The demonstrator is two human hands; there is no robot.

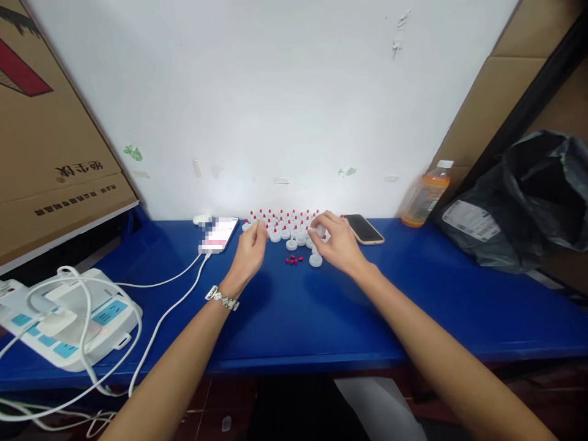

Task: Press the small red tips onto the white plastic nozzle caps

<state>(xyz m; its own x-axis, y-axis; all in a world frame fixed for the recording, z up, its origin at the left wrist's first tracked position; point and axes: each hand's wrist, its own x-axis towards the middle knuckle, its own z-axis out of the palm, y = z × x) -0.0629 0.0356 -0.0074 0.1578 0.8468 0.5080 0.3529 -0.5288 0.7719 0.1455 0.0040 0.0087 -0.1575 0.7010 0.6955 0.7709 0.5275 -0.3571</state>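
Observation:
My right hand (339, 244) is closed, thumb and fingers pinching a translucent white cap (318, 231). Fingers pressed together, my left hand (252, 248) is at the left edge of the group of caps; whatever it may hold is hidden. Between and behind the hands stand rows of round white plastic caps (275, 236), many with a small red tip upright on top. A white cap without a red tip (291, 245) sits at the front of the group, and another (315, 260) lies below my right hand. Several loose red tips (294, 260) form a small pile on the blue table (303, 318).
A lit phone (220, 234) with a charging cable lies at left, near a white power strip (78, 324) with tangled cords. At right are a dark phone (364, 229), an orange drink bottle (427, 193) and a black plastic bag (514, 202). A white wall (275, 110) borders the back.

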